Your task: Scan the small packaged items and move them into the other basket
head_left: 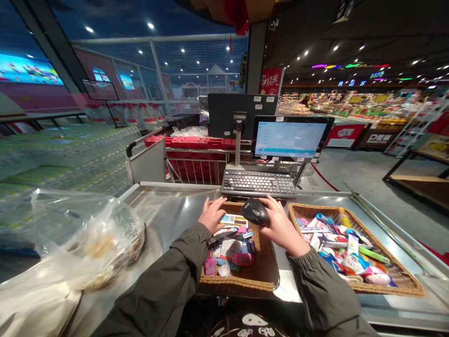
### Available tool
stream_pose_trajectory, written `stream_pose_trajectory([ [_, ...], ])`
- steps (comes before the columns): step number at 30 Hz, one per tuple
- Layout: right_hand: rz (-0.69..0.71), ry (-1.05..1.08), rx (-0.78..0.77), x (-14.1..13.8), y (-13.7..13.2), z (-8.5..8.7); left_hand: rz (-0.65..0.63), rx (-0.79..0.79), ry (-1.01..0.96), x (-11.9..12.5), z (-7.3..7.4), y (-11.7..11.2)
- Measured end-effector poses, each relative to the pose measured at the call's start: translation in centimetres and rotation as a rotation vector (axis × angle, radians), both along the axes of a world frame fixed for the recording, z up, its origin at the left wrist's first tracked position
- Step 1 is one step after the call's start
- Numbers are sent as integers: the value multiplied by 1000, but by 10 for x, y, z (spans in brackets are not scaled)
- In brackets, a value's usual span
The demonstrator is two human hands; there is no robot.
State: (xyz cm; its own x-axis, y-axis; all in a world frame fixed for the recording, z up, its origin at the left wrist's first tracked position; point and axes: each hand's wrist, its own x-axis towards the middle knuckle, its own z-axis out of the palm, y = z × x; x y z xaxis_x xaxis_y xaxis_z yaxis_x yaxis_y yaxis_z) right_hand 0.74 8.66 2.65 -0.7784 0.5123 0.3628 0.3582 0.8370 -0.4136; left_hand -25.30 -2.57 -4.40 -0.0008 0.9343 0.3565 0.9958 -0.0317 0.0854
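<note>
At one o'clock over the wicker basket point(265, 262), the right hand point(280, 228) wraps a black scanner point(255, 211), presumably leaving its head free to face the packet point(235, 220) at eleven; the left hand point(211, 216), apart, borders that packet, grip unclear.

The person's right hand point(278, 227) grips a black handheld device point(255, 211) over the near basket point(268, 262), which sits at 12 o'clock. The left hand point(210, 216) is at that basket's 11 o'clock, beside a flat packet point(233, 220); whether they touch is unclear. A pink bottle point(210, 266) lies at its 7 o'clock. Beyond, at 12, is a keyboard point(257, 182); a lit monitor point(289, 139) stands towards 1. Another filled basket point(407, 281) rests at 2, a clear plastic bag point(98, 224) at 10.
</note>
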Motion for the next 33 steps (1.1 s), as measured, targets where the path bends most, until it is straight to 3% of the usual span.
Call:
stream_pose_trajectory([
  [5, -4, 10, -14, -3, -4, 0, -46, -129, 5, -3, -12, -7],
  [11, -23, 24, -13, -5, -4, 0, -94, -405, 48, -2, -25, -13],
  [16, -22, 43, 1, 2, -5, 3, -82, -531, 72, 0, -26, -15],
  [23, -80, 137, 80, 35, 7, 17, -133, -348, 44, 21, 7, 6],
  [28, -197, 211, 149, 72, 22, 31, -198, -117, 46, 54, 31, 43],
  [33, -293, 254, 233, 113, 41, 39, -270, -11, 36, 93, 45, 88],
])
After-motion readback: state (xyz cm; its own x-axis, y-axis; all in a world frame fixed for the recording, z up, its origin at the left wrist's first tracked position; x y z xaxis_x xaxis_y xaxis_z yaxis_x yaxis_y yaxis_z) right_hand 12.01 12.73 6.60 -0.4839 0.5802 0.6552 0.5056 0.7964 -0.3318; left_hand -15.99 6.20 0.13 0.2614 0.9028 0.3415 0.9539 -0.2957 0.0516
